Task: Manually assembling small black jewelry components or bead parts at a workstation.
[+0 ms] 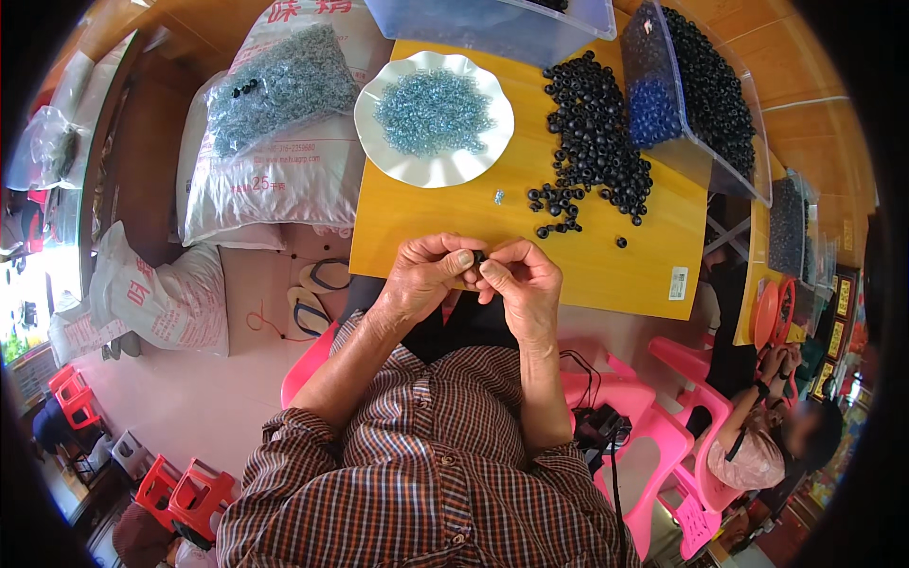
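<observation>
My left hand (426,275) and my right hand (521,279) meet at the table's near edge, fingertips pinched together. Between them they grip a small black round piece (477,257), mostly covered by the fingers. Just beyond, a few tiny clear pieces (499,197) lie on the yellow table (426,218). A white wavy-rimmed plate (367,142) at the far left of the table bears a heap of small clear bluish pieces (433,112). To its right spreads a pile of black round pieces (597,128), some with visible holes; a single one (621,242) lies apart.
A clear bin (701,142) of black and blue pieces stands at the right, another clear bin (492,28) at the back. Left of the table, a bag of clear pieces (284,90) rests on a white sack (275,194). Pink chairs (653,445) and another person (757,445) are at the right.
</observation>
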`<state>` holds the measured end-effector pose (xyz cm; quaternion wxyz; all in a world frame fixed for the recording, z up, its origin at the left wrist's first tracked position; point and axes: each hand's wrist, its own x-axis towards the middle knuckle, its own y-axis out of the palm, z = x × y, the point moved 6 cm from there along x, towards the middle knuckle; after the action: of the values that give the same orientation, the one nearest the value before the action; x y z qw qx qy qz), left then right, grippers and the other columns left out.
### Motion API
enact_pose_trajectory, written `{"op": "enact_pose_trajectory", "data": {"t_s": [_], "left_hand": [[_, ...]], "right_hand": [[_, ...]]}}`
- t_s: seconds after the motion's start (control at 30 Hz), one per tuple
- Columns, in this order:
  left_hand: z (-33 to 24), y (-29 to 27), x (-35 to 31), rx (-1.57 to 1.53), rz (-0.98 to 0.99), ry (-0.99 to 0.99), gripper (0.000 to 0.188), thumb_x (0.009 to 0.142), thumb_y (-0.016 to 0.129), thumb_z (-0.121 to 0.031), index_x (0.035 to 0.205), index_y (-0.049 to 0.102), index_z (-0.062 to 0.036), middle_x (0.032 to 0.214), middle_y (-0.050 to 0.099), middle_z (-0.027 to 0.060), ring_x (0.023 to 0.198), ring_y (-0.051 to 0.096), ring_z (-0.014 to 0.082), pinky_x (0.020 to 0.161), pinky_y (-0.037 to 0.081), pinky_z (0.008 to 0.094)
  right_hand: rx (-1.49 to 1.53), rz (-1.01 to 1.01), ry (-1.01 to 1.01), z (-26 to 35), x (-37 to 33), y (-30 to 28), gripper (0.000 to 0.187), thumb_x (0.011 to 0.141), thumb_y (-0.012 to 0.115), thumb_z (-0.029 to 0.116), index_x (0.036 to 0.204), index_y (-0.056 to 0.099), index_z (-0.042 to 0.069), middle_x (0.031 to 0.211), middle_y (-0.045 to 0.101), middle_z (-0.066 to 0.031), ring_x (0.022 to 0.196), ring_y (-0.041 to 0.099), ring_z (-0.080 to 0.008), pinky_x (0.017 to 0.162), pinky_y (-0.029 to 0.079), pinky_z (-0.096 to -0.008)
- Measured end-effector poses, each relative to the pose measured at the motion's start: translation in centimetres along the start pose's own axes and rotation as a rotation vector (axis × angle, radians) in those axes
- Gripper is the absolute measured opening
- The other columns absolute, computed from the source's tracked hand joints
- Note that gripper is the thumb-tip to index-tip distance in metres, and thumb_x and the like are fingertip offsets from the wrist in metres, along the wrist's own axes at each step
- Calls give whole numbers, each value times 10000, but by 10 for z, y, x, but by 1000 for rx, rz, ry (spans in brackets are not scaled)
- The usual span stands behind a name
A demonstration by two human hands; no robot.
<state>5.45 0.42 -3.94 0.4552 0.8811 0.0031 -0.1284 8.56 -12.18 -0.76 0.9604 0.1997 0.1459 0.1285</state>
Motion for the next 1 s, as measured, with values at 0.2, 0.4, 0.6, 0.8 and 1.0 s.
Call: {"op": "enact_pose_trajectory", "data": {"t_s": [0.2, 0.4, 0.6, 0.8, 1.0], "left_hand": [[1, -3, 0, 6, -21, -11, 165, 912, 594, -32, 1054, 675, -8, 834, 664, 60, 730, 616, 115, 685, 563, 278], [-1, -1, 1, 11, -2, -10, 160, 908, 604, -40, 1046, 675, -1, 824, 663, 62, 730, 618, 114, 681, 561, 275], [-5, -1, 0, 238, 15, 61, 148, 909, 607, -47, 1029, 673, 11, 808, 657, 45, 733, 613, 103, 678, 549, 260], [0, 1, 0, 354, -14, 73, 184, 927, 573, -31, 1084, 663, 4, 831, 671, 47, 742, 622, 91, 622, 526, 226], [1, 2, -2, 347, 10, 50, 265, 928, 567, -33, 1186, 617, -10, 865, 691, 62, 718, 646, 83, 429, 463, 172]], "right_hand": [[-16, 9, -16, 0, 3, 3, 104, 835, 643, -80, 829, 559, -18, 761, 596, -72, 555, 586, -134, 473, 514, -235], [-5, 27, 49, -2, 5, 0, 122, 823, 659, -72, 785, 559, -14, 743, 589, -71, 542, 592, -142, 432, 503, -235], [-24, 28, 151, -6, 10, -5, 129, 816, 682, -40, 779, 563, -6, 695, 602, -70, 537, 596, -130, 424, 501, -230], [-70, -42, 86, -5, 2, -11, 94, 837, 678, -6, 839, 584, -10, 747, 637, -82, 569, 612, -126, 486, 529, -228], [-190, -94, -6, 9, -8, -5, 100, 892, 636, 39, 948, 612, -40, 820, 658, -78, 664, 627, -122, 574, 556, -244]]}}
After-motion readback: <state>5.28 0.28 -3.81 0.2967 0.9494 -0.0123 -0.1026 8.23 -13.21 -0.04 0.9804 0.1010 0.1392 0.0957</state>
